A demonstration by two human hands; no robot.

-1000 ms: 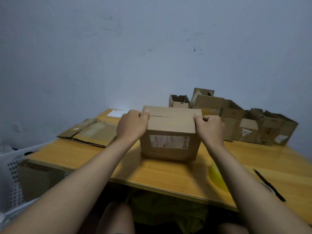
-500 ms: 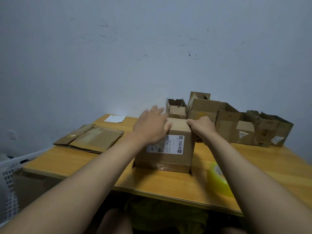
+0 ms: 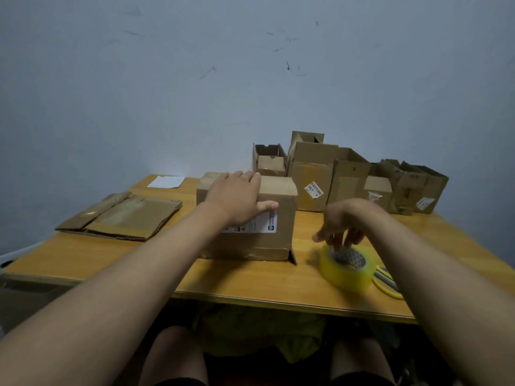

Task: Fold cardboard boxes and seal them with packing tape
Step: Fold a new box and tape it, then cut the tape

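Observation:
A folded cardboard box (image 3: 259, 240) with a white label stands in the middle of the wooden table (image 3: 245, 280). My left hand (image 3: 237, 199) lies flat on its closed top, fingers straight, thumb over the front edge. A yellowish roll of packing tape (image 3: 347, 267) lies flat on the table to the right of the box. My right hand (image 3: 341, 224) hovers just above the roll with fingers pointing down at its rim; it holds nothing.
Flattened cardboard (image 3: 122, 215) lies at the left of the table, a white sheet (image 3: 166, 181) behind it. Several assembled boxes (image 3: 348, 179) line the back right by the wall. Yellow-handled scissors (image 3: 387, 280) lie right of the tape. A white basket (image 3: 8, 260) sits at far left.
The box was turned over and set down. My left hand went from gripping its edge to lying flat on top. My right hand left the box and moved down to the tape roll.

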